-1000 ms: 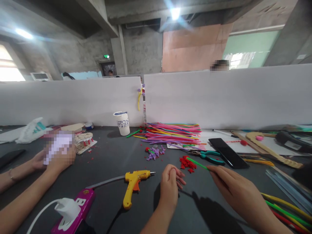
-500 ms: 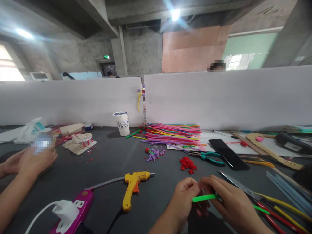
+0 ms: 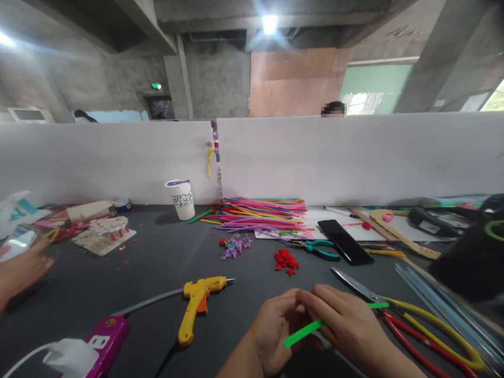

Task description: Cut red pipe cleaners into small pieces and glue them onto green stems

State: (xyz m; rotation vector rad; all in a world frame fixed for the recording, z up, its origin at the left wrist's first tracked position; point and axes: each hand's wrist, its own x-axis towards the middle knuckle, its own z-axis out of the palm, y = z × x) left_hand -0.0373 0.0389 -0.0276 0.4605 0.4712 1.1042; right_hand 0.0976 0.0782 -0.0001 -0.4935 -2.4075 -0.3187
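Observation:
A bright green pipe cleaner [image 3: 305, 333] runs slantwise through the closed fingers of my right hand [image 3: 344, 323], and its other end shows past the back of that hand. My left hand [image 3: 271, 331] is curled with its fingertips against those of the right. Whatever lies between the fingertips is hidden. Just beyond the hands is a pile of small red pieces [image 3: 285, 260]. Large scissors [image 3: 378, 299] with red and yellow handles lie beside my right hand. A yellow hot glue gun [image 3: 197, 304] rests on the table to the left of my left hand.
A bundle of coloured pipe cleaners [image 3: 263, 214] lies by the white partition [image 3: 334, 163]. Nearby are purple pieces [image 3: 235, 248], pliers [image 3: 321, 249], a black phone [image 3: 344, 241] and a paper cup [image 3: 181, 200]. A purple power strip [image 3: 108, 336] sits front left. Another person's hand [image 3: 27, 268] holds a phone.
The view has turned a little to the right. My hands have drawn closer together, and the green pipe cleaner is tilted more, its near end lower.

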